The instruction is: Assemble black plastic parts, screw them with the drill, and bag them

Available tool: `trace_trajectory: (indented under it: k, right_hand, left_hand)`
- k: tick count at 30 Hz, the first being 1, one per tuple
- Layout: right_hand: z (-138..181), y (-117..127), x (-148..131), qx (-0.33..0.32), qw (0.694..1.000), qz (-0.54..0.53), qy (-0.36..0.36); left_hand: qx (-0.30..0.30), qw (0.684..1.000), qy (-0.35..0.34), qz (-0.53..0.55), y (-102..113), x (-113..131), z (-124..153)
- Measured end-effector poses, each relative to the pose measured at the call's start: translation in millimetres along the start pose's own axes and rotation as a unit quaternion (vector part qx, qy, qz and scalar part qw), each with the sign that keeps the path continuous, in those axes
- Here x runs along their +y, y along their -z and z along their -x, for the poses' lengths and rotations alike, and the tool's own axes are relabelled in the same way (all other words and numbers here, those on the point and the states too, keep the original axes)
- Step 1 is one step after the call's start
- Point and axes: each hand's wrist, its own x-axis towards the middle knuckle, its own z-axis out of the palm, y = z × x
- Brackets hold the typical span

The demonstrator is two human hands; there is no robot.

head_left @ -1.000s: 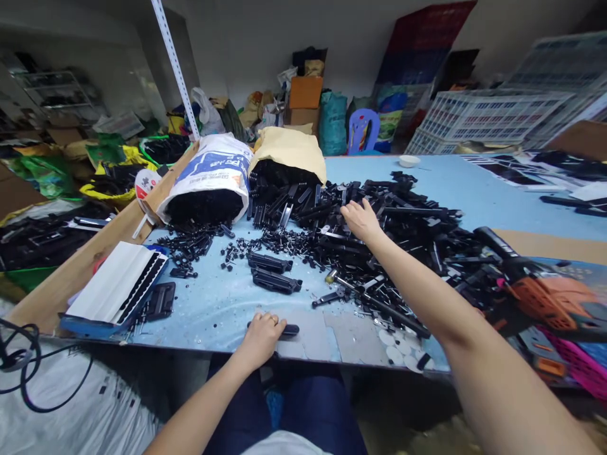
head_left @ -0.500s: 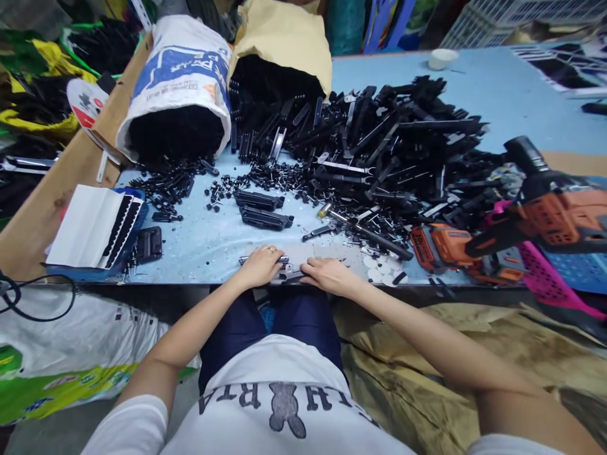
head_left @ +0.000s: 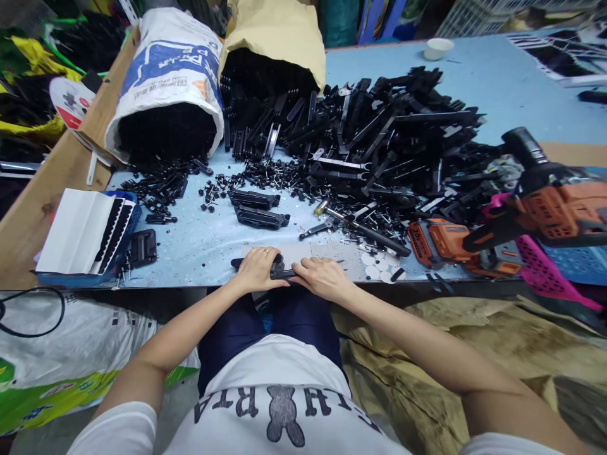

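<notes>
At the near edge of the table, my left hand is closed over a long black plastic part, whose dark end sticks out to the left of the fingers. My right hand pinches the right end of the same part, fingers bent and pressed together. A thin dark tip pokes out beyond the right knuckles; what it belongs to is hidden. Just ahead lie two assembled black parts, side by side. A hammer with a dark handle rests to the right, beside a small black arm-like piece.
A large heap of black parts spills from a paper sack and a white sack. Small screws are scattered before it. An orange cordless drill stands right; a blue tray with white sheets sits left.
The part under my hands has turned, showing a dark side where a shiny metallic one showed before. My right hand has shifted slightly left, and the view has moved a little.
</notes>
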Motion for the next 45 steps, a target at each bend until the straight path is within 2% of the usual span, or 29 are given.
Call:
trace_trajectory:
  k: [7,15,17,22,26,32,35,38,40,42,44,45]
  right_hand:
    - [0,15,-10,0.046,0.997,0.058,0.014]
    - [-13,31,6,0.011,0.995,0.072,0.069]
    - [-16,36,9,0.011,0.993,0.084,0.077]
    - [-25,47,13,0.013,0.989,0.091,0.115]
    - [-29,50,17,0.017,0.985,0.094,0.145]
    - [-28,38,15,0.053,0.989,0.101,0.089]
    - [-27,35,13,0.064,0.991,0.090,0.081]
    - [-29,33,16,0.067,0.992,0.074,0.072]
    - [-31,28,20,0.065,0.994,0.063,0.068]
    - [-31,18,25,0.059,0.995,0.046,0.065]
    - [-27,3,29,0.056,0.997,0.023,0.050]
    - [-24,-4,31,0.056,0.998,0.011,0.038]
  left_hand:
    - [0.082,0.996,-0.019,0.013,-7,-8,7]
    - [0.043,0.996,0.027,0.069,4,-9,0]
    - [0.049,0.996,0.027,0.072,2,-9,0]
    - [0.131,0.989,0.024,0.064,-4,-10,5]
    - [0.174,0.982,-0.022,0.063,-7,-7,8]
    - [0.225,0.974,-0.005,0.027,-10,-6,4]
    - [0.221,0.974,-0.025,0.031,-11,-8,4]
    - [0.214,0.977,-0.009,0.026,-13,-8,3]
    - [0.188,0.982,0.008,0.022,-15,-6,2]
    - [0.137,0.990,0.004,0.019,-14,-5,-2]
    - [0.100,0.995,-0.012,0.023,-8,-12,-8]
    - [0.105,0.994,-0.007,0.030,-1,-21,-12]
